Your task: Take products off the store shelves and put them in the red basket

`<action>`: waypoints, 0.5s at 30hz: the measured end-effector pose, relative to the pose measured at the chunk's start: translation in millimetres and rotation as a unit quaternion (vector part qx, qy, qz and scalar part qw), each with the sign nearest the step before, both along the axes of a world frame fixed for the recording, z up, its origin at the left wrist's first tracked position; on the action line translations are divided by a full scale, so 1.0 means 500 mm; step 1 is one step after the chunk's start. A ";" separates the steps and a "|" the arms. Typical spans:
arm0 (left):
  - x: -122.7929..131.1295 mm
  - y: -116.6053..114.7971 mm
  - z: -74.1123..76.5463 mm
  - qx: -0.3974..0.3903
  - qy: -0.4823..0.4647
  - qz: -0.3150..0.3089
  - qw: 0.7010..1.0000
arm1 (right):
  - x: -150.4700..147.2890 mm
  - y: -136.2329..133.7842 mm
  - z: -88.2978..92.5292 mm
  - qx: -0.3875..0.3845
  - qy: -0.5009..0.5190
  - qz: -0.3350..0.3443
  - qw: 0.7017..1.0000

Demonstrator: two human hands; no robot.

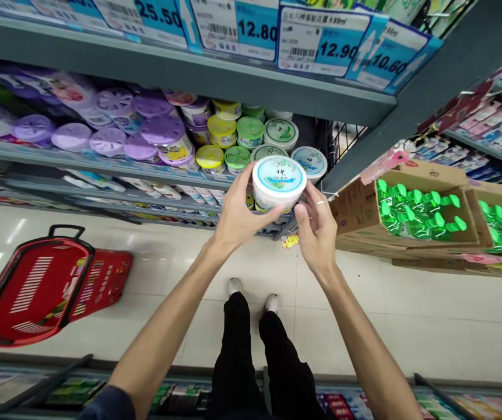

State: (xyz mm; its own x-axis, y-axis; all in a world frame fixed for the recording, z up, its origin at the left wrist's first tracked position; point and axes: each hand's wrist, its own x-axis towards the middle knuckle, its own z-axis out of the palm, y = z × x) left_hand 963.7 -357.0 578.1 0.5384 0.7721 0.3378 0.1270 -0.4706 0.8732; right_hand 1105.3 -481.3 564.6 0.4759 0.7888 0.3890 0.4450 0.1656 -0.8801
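Left hand [242, 217] and right hand [316, 230] gripping a white round tub [279, 182] from both sides at twelve o'clock, probably an air freshener.

Bright, even light is reflected as pale glare on the tile floor [10, 239]; the shelves [181, 76] are bent by wide-angle distortion toward the edges.

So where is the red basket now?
In the head view, the red shopping basket sits on the tiled floor at the left, left of the person's shoes and below the shelves.

Shelf-edge price tags [320, 41] read 25.50, 12.80, 12.90, 10.60.
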 end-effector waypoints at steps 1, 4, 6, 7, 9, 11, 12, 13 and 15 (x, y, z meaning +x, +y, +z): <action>0.008 0.017 0.009 0.009 -0.001 -0.006 1.000 | 0.005 0.013 0.006 0.000 -0.012 0.001 1.000; 0.043 0.065 0.027 0.021 -0.001 -0.023 1.000 | 0.017 0.053 0.020 -0.003 -0.071 -0.017 0.997; 0.074 0.092 0.030 0.030 0.003 -0.026 0.999 | 0.021 0.071 0.028 0.001 -0.116 -0.040 0.992; 0.091 0.104 0.029 0.035 0.006 -0.025 0.999 | 0.020 0.075 0.032 0.003 -0.137 -0.057 0.989; 0.130 0.124 0.027 0.044 0.013 -0.022 0.999 | 0.012 0.071 0.037 0.009 -0.170 -0.089 0.981; 0.171 0.141 0.028 0.045 0.025 -0.018 0.999 | -0.003 0.053 0.036 0.009 -0.180 -0.099 0.979; 0.192 0.148 0.029 0.041 0.034 -0.017 0.998 | -0.011 0.040 0.032 0.005 -0.173 -0.094 0.980; 0.211 0.155 0.031 0.037 0.044 -0.018 0.998 | -0.019 0.026 0.025 -0.001 -0.161 -0.084 0.983; 0.248 0.169 0.035 0.026 0.074 -0.017 0.997 | -0.031 -0.001 0.005 -0.021 -0.128 -0.060 0.990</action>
